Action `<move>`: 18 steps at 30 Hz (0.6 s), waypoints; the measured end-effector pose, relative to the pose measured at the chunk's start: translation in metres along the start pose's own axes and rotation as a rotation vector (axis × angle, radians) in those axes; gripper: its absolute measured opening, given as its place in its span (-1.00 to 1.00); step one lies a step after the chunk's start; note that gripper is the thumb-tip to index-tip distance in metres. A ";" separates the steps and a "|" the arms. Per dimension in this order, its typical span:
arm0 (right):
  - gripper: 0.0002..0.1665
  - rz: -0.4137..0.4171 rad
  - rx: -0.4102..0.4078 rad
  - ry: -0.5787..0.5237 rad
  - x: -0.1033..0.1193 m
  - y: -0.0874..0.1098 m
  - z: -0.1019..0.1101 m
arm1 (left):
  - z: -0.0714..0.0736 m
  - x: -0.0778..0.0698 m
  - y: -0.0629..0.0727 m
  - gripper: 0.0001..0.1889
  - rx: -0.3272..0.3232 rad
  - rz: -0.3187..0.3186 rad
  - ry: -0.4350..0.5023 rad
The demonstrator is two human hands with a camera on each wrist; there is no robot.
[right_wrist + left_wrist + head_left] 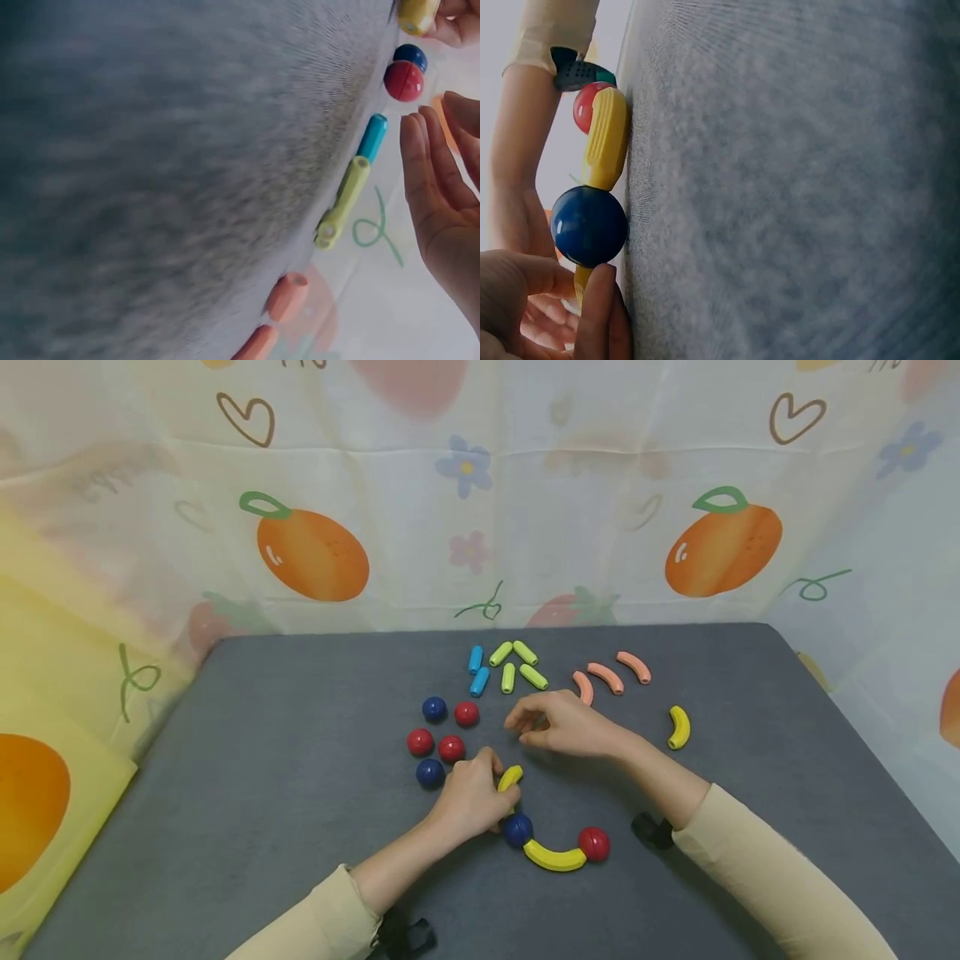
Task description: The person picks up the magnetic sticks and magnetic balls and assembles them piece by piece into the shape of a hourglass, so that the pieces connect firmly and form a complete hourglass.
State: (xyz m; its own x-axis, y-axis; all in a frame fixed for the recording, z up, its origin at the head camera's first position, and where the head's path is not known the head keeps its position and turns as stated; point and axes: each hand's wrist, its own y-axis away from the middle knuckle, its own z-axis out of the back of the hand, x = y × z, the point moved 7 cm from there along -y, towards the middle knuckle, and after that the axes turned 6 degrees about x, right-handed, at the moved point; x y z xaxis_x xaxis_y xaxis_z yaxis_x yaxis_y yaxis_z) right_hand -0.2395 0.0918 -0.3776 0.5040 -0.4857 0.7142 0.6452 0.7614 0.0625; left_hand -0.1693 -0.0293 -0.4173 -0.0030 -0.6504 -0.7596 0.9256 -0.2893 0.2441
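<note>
My left hand [471, 795] pinches a curved yellow rod [511, 777] between thumb and fingers. The rod's near end meets a blue ball [517, 830]; in the left wrist view the same blue ball [589, 226] sits just beyond my fingertips. A second curved yellow rod [555, 857] runs from that ball to a red ball [595, 844], the pieces touching in a chain. Above the table, my right hand [568, 723] hovers with loosely bent fingers and holds nothing; in the right wrist view its fingers [427, 161] are apart from every piece.
Several loose red balls [452, 749] and blue balls [431, 774] lie left of the hands. Farther back are blue rods [480, 682], light green rods [533, 676] and curved pink rods [605, 678]. One curved yellow rod [678, 727] lies right on the grey table [300, 735].
</note>
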 end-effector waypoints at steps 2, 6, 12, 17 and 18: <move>-0.73 0.001 -0.003 0.015 0.001 -0.006 0.001 | 0.000 0.000 0.000 -0.76 -0.001 -0.003 -0.003; -0.73 0.007 -0.016 0.037 0.007 -0.019 0.005 | -0.001 0.000 -0.001 -0.79 0.000 -0.012 -0.005; -0.71 0.026 0.012 -0.002 0.021 -0.039 0.005 | -0.001 0.001 -0.001 -0.84 0.006 -0.017 0.021; -0.68 0.101 0.120 -0.071 0.040 -0.059 -0.009 | 0.000 0.001 0.001 -0.83 -0.006 -0.032 0.021; -0.67 0.120 0.146 -0.082 0.044 -0.062 -0.012 | 0.000 0.001 0.002 -0.83 -0.008 -0.035 0.018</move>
State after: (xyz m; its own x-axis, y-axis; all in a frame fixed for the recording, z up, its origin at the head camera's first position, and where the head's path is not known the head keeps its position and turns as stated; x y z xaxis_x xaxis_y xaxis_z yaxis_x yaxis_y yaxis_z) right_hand -0.2502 0.0175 -0.3585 0.5202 -0.3557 0.7764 0.4899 0.8690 0.0698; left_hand -0.1677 -0.0306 -0.4177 -0.0287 -0.6271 -0.7784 0.9281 -0.3059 0.2122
